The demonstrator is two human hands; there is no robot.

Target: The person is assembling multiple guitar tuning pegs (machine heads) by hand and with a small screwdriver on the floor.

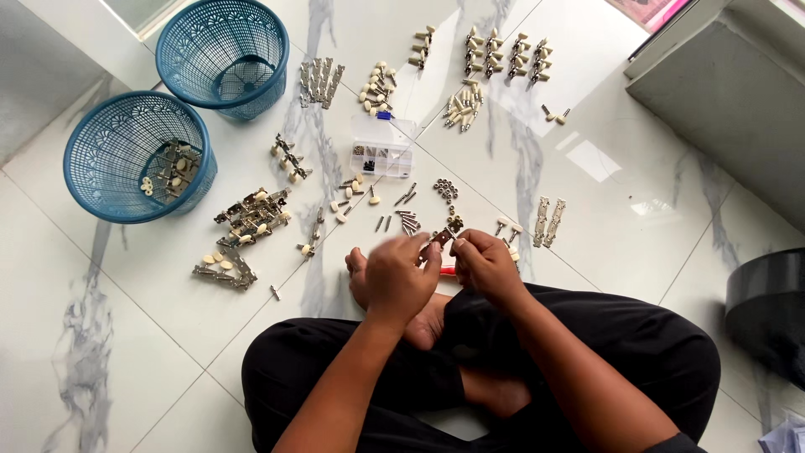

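Metal, a small tuner part (439, 241) sits pinched between the fingertips of the left hand (401, 277) and right hand (485, 267), probably mid-assembly; beyond the fingers finished cream-knobbed tuners (503, 57) stand in rows; loose pegs and screws (406, 220) remain just ahead.

2 blue baskets (139, 156) with lattice-pattern walls. White floor (109, 294) tiles with grey marble veining. Silver metal plates (549, 221), cream knobs (376, 87), clear parts box (383, 148) with blue clasp, black trousers (637, 335).
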